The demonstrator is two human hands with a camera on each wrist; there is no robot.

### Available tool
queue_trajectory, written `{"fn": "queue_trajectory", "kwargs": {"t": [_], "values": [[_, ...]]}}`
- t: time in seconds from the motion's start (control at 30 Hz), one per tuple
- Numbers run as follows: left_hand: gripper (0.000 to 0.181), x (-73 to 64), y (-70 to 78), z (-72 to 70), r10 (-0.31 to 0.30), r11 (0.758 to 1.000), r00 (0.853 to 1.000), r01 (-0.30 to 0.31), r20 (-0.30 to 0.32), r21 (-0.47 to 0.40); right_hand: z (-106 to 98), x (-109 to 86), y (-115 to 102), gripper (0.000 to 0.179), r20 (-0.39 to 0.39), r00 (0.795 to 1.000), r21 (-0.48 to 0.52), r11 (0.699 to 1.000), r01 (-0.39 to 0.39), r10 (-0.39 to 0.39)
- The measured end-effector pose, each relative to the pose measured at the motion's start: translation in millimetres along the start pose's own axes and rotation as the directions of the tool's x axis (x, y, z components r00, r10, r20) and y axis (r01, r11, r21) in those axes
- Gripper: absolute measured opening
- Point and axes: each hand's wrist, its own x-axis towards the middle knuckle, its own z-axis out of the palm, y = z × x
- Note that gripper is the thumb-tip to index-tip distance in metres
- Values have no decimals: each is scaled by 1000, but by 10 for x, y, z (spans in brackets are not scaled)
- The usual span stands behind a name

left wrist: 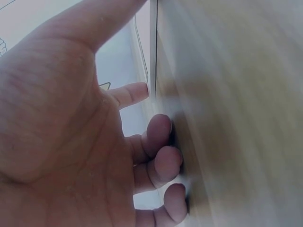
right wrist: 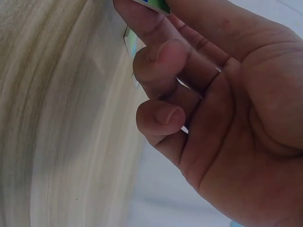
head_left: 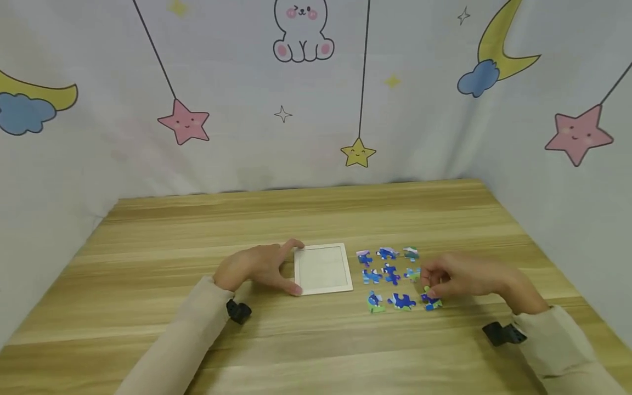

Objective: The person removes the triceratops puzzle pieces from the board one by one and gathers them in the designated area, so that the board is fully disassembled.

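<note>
A square white puzzle frame [head_left: 326, 290] lies flat on the table. My left hand [head_left: 266, 266] holds its left side, index finger at the far corner and thumb at the near one. In the left wrist view the index fingertip meets the frame's thin edge [left wrist: 153, 52], and the other fingers curl down at the wood. My right hand [head_left: 464, 274] pinches a blue and green jigsaw piece [head_left: 432, 300] between thumb and fingers. Only a green corner of this piece [right wrist: 160, 4] shows in the right wrist view.
Several other jigsaw pieces [head_left: 391, 273] lie in loose rows between the frame and my right hand. The wooden table [head_left: 296, 345] meets a white curtain [head_left: 237, 153] printed with stars and moons at its back and sides.
</note>
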Motion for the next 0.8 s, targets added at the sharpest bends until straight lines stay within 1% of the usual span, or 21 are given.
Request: {"fn": "queue_trajectory", "kwargs": {"t": [0.1,0.2,0.3,0.37,0.5,0.6,0.7,0.8], "values": [[98,-6,-8,-15,10,1000,1000,-10,-2,-3,-15,12,-1,9,0,999,-17,999,-37,37],[97,-4,-7,-12,9,1000,1000,-9,1,-18,-13,16,32,10,-9,999,-32,998,-45,45],[97,-8,-5,8,0,1000,1000,0,-3,-29,17,26,91,9,-18,1000,-30,999,-21,20],[97,-1,-5,34,-4,999,1000,4,1,-37,42,27,143,8,-12,1000,-12,1000,2,-2],[99,3,-10,80,-1,999,1000,2,15,-46,106,19,208,6,9,999,67,997,32,-32],[100,1,-23,64,-3,999,1000,3,3,-37,117,25,205,7,2,1000,95,995,21,-21],[100,6,-35,26,-6,999,1000,6,-16,-34,90,43,185,10,-18,1000,74,997,-6,8],[100,23,-34,4,4,999,1000,-4,-17,-49,52,43,172,13,-25,999,60,998,-37,38]]}}
